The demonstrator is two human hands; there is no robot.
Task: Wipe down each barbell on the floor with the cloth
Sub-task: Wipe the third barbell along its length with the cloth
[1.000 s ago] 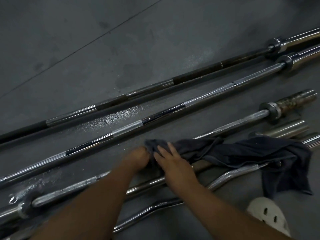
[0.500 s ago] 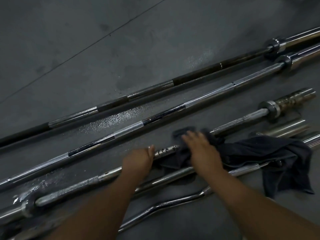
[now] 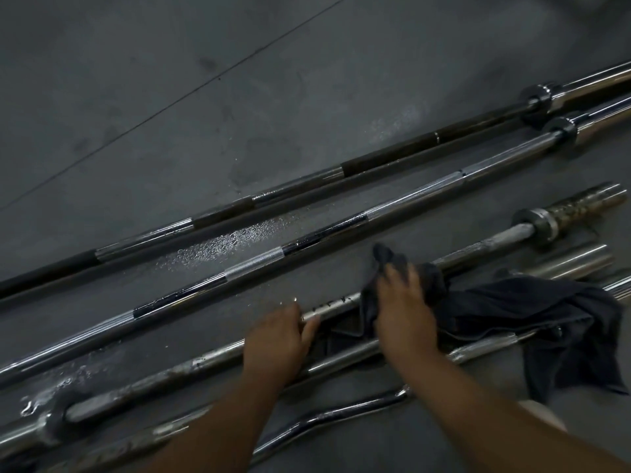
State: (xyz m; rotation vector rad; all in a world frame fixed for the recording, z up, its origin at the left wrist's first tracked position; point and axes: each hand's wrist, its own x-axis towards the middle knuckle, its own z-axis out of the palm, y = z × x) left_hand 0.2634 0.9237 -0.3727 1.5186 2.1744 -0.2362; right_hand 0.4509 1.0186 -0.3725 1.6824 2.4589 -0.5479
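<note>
Several barbells lie slantwise on the grey floor. The third barbell [image 3: 485,245] from the far side is worn and rusty at its right sleeve. My left hand [image 3: 276,339] grips its shaft near the middle. My right hand [image 3: 403,312] presses a dark cloth [image 3: 532,312] onto the same shaft, just right of the left hand. The cloth trails right over the nearer bars. Beyond lie a chrome barbell [image 3: 409,196] and a dark-shafted barbell [image 3: 392,155]. A curl bar [image 3: 327,418] lies nearest me.
Wet droplets [image 3: 225,244] glisten on the floor between the two far bars. A short loose chrome sleeve [image 3: 573,261] lies right of the cloth. A floor seam [image 3: 170,100] runs diagonally across open grey floor at the top left.
My right hand slid the cloth rightward along the third barbell's shaft, uncovering the middle section. My left hand stayed gripping the shaft near its middle.
</note>
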